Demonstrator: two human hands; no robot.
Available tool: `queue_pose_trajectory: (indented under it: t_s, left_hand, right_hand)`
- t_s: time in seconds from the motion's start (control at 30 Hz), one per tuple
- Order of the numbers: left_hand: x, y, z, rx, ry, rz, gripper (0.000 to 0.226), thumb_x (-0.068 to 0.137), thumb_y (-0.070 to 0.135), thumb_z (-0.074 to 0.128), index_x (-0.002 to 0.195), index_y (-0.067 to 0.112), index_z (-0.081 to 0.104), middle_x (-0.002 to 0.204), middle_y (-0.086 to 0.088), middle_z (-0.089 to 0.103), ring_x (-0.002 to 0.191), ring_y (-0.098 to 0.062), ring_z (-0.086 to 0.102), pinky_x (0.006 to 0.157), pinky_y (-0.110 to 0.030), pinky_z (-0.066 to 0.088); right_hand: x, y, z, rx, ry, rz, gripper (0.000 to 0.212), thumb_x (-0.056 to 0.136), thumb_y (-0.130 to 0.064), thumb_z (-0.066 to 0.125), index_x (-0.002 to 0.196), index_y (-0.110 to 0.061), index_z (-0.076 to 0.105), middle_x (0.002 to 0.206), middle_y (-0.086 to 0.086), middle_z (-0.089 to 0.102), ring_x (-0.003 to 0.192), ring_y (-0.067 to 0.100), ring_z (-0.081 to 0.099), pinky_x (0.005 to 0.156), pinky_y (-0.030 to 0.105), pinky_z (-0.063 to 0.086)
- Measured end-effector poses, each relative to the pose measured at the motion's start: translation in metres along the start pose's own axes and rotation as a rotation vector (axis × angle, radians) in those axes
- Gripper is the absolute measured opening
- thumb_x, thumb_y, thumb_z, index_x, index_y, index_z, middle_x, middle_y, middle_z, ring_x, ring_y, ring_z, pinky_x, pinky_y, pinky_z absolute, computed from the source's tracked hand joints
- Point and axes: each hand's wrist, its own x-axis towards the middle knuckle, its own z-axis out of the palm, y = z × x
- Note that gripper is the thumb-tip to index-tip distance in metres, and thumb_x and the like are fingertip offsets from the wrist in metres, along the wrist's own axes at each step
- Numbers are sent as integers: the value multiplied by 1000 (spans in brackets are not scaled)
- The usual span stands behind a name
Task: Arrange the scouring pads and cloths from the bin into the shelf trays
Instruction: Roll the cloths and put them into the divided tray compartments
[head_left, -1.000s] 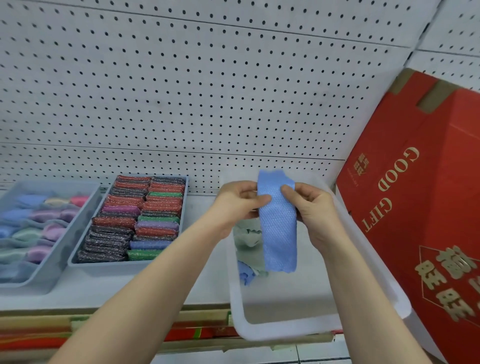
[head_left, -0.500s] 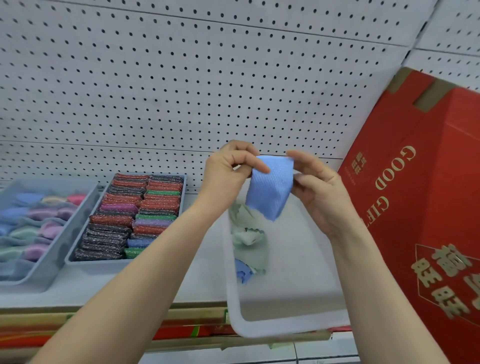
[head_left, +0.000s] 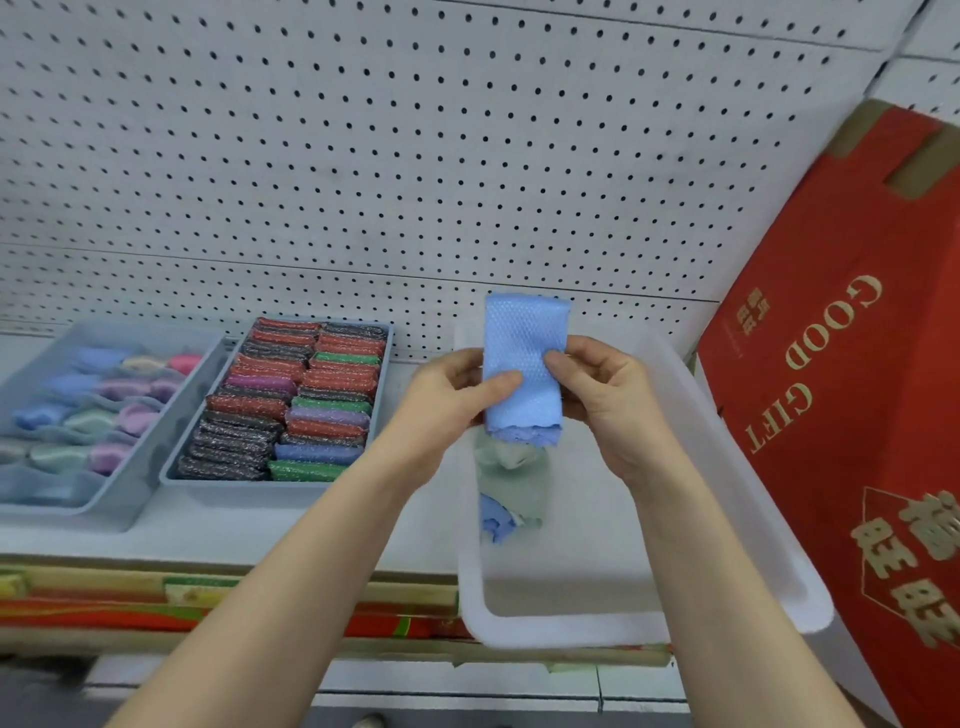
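Note:
A folded light-blue cloth (head_left: 522, 358) is held upright above the white bin (head_left: 561, 626). My left hand (head_left: 457, 395) pinches its left edge with the thumb across the front, and my right hand (head_left: 602, 400) pinches its right edge. Inside the bin lie a pale green cloth (head_left: 511, 467) and another blue cloth (head_left: 496, 517). A grey tray (head_left: 270, 483) to the left holds rows of glittery scouring pads (head_left: 291, 400). A second grey tray (head_left: 130, 483) at far left holds folded pastel cloths (head_left: 88, 415).
A tall red gift box (head_left: 852, 415) stands against the bin's right side. White pegboard (head_left: 415, 156) backs the shelf. The shelf's front edge (head_left: 208, 587) carries a coloured strip, with floor below.
The blue cloth hung long from both hands a second ago, was doubled up half a second ago, and now sits as a compact fold between both thumbs. My hands came back down over the bin.

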Motion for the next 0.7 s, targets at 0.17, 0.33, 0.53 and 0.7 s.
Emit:
queue_pose_trajectory:
  t_s: [0.17,0.33,0.53,0.7]
  left_hand:
    - [-12,-12,-5,-137,108,-61,30,92,10,62,122,6,62,106,-11,73,89,-24,71,73,-32,59]
    - [-27,-18,-14,-202,214,-43,32,93,4,59,124,11,55,104,-11,71,87,-27,70,81,-43,58]
    - [-48,-33,-32,-277,310,-17,39,89,-10,58,120,12,48,88,-1,76,76,-15,71,69,-32,61]
    - [-69,-38,-60,-296,281,64,46,89,-16,51,128,9,50,109,-11,71,93,-17,70,79,-31,59]
  right_hand:
    - [-7,10,-3,10,-208,-54,52,96,11,42,133,-23,54,109,11,72,99,28,70,85,33,56]
    - [-15,26,10,-115,-411,-102,47,80,24,57,106,-14,67,103,2,71,97,17,69,80,25,53]
    - [-11,34,37,-140,-319,-17,6,88,-8,69,87,-10,75,93,8,75,84,12,65,83,27,51]
    - [-12,44,74,-168,-253,70,15,85,-14,73,78,0,72,77,9,70,72,14,59,78,35,48]
